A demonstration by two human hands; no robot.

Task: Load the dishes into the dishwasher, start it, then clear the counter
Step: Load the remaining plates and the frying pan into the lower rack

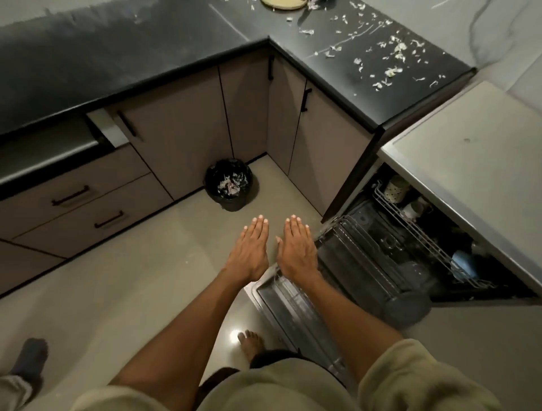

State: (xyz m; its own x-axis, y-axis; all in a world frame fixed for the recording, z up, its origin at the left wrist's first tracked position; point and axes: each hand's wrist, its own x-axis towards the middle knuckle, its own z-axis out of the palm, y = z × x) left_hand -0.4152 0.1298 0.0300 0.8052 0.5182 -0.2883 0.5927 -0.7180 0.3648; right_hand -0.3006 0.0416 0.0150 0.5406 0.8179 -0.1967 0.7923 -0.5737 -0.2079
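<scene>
My left hand (250, 249) and my right hand (296, 249) are stretched out side by side, flat, palms down, fingers straight, holding nothing. They hover above the floor at the left edge of the open dishwasher door (281, 302). The dishwasher (410, 249) stands open at the right under a grey top. Its upper rack (416, 228) holds a speckled cup (396, 187), a white cup (413, 208) and a blue dish (465, 264). A dark round dish (406, 308) sits at the front of the lower rack. White scraps (393, 55) are scattered on the black counter (337, 67).
A black bin (230, 184) with scraps stands on the floor in the cabinet corner. A pale round board (283, 3) and a knife (305, 16) lie at the counter's far edge. My bare foot (249, 343) is beside the door. Another person's foot (29, 358) is at the left.
</scene>
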